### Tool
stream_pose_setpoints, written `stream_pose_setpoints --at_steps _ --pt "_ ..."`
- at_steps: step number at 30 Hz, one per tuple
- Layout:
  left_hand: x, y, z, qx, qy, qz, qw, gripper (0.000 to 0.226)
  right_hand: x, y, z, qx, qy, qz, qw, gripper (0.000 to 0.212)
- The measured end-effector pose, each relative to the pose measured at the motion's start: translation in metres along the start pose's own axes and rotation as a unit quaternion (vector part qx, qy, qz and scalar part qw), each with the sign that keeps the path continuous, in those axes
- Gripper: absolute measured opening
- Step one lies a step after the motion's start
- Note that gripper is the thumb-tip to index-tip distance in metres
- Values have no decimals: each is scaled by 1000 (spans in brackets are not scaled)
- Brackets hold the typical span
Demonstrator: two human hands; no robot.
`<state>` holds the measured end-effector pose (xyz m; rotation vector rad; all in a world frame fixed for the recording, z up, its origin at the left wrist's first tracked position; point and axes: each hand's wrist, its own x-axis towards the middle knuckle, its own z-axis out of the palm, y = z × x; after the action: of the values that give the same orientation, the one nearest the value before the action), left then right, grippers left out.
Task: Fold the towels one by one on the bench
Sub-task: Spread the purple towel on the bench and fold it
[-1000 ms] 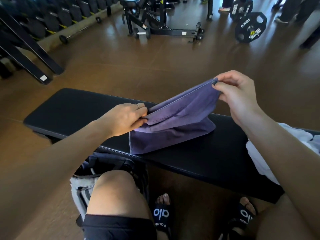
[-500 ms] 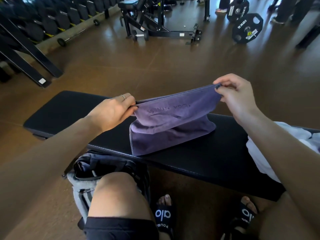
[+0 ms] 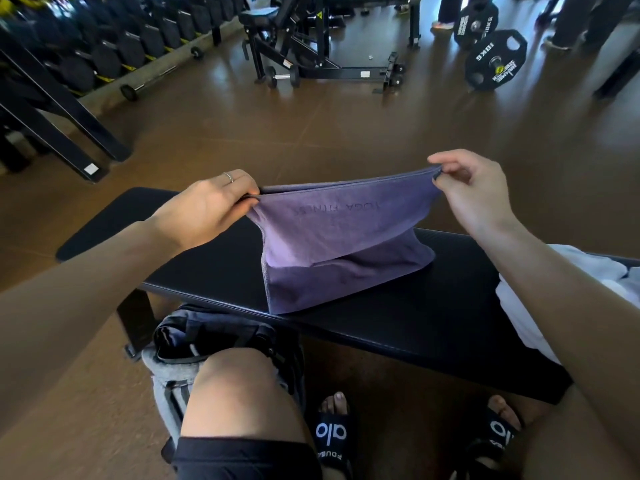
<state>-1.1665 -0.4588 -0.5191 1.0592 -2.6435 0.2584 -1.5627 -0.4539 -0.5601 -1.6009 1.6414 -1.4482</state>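
A purple towel point(image 3: 341, 247) with faint dark lettering lies partly on the black padded bench point(image 3: 433, 317). Its upper layer is lifted and stretched level above the bench. My left hand point(image 3: 207, 206), with a ring on one finger, pinches the towel's left top corner. My right hand point(image 3: 467, 188) pinches the right top corner between thumb and fingers. The towel's lower part rests flat on the bench, reaching its near edge. A white towel point(image 3: 519, 306) lies on the bench at the right, partly hidden by my right arm.
A grey bag point(image 3: 180, 362) with dark contents sits on the floor under the bench's near edge, by my left knee. Beyond the bench are a dumbbell rack point(image 3: 86, 53), a black weight machine point(image 3: 329, 46), weight plates point(image 3: 495, 60) and other people's legs at top right.
Both hands have raised the towel's top edge and pulled it taut. My left hand moved up and away from the bench surface, so the edge now runs level between the hands.
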Motion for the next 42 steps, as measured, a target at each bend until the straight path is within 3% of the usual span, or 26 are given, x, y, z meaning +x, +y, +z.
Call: stream_pose_setpoints --at_steps 5,18,25,34,42 --pt "6 -2 -1 -33 32 -31 998 8 3 -3 0 -24 10 -1 1000 40" --pt "1 -5 -10 4 -4 -15 1000 23 0 -11 -3 60 4 60 996 16" --pt "-3 -11 -8 -22 16 -64 998 11 -3 -11 -6 -10 -70 -14 997 15" --pt "-4 -12 -11 -18 30 -46 998 6 1 -5 -12 -14 -103 -33 994 5" --pt "3 -6 -2 22 65 -146 987 12 3 -4 -10 -16 -104 -15 994 4"
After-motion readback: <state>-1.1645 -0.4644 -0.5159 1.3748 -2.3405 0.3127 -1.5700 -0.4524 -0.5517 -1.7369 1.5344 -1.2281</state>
